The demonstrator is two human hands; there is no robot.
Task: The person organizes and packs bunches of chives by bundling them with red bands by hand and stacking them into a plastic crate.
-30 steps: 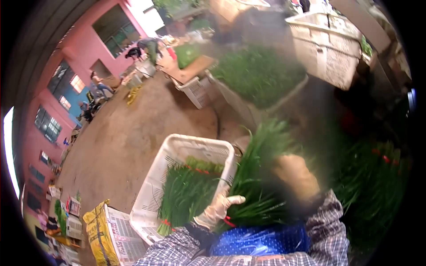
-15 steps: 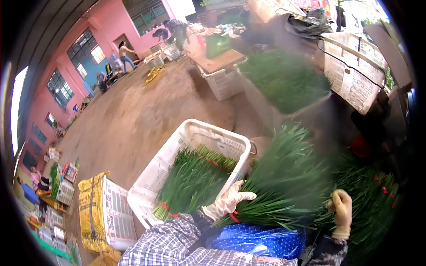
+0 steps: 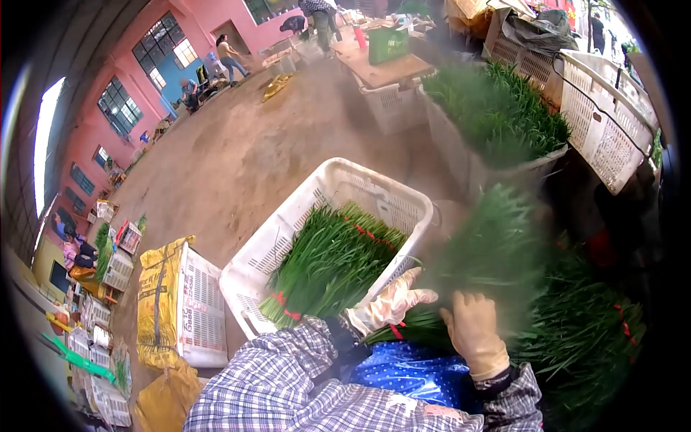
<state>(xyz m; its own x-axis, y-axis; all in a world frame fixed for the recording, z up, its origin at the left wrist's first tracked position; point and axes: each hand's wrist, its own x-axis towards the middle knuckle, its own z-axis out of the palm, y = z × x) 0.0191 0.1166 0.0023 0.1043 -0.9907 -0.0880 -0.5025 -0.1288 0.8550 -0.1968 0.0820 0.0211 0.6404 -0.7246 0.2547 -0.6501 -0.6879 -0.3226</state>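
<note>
A gloved left hand (image 3: 392,299), thumb and fingers parted, lies by the red-tied end of a bunch of long green leaves (image 3: 428,325) over a blue dotted apron (image 3: 410,371). Just to its right, a gloved right hand (image 3: 476,335) bends over the same leaves, fingers close together; whether it pinches any, I cannot tell. A white crate (image 3: 253,277) stands close to the left hand, on its left and ahead, its near rim between that hand and the red-tied bunches (image 3: 327,259) inside. Farther left is a second crate (image 3: 201,309), a yellow sack (image 3: 160,302) along its side. More tied bunches (image 3: 594,335) are heaped to the right of the right hand. Beyond both hands stand a tub of loose greens (image 3: 497,115) and, past it, a board (image 3: 381,65) bearing a green box (image 3: 387,45). A hazy smear veils the leaf tips ahead of the right hand, the bunch's lower side is covered by hands and sleeves, and dark corners cut off the heap's far edge.
</note>
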